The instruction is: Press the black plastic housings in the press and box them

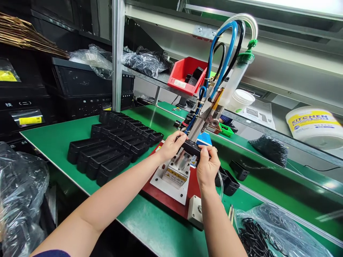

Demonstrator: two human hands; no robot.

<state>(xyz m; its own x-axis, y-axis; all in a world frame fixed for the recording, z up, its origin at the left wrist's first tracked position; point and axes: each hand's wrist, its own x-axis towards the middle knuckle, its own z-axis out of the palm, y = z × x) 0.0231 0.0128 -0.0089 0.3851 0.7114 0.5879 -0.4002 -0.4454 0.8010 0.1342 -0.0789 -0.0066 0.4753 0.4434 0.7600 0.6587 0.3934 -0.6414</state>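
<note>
Both hands grip a black plastic housing (191, 145), one at each end, holding it level in the bench machine. My left hand (173, 145) pinches its left end between thumb and fingers. At the right end, my right hand (208, 164) has its thumb on top and fingers curled behind. The housing sits under the nozzle of the dispensing machine (207, 116), over a metal fixture (183, 160); whether it touches the fixture I cannot tell. A warning label (175, 177) is on the white plate just in front. The machine stands on a dark red base (152, 189).
Rows of black housings (115, 166) stand on the green bench (150, 221) to the left. More black housings (229, 182) lie right of the machine. A bag of black rings (257, 235) lies front right. A red bin (174, 73) and white tub (313, 125) sit on the shelf.
</note>
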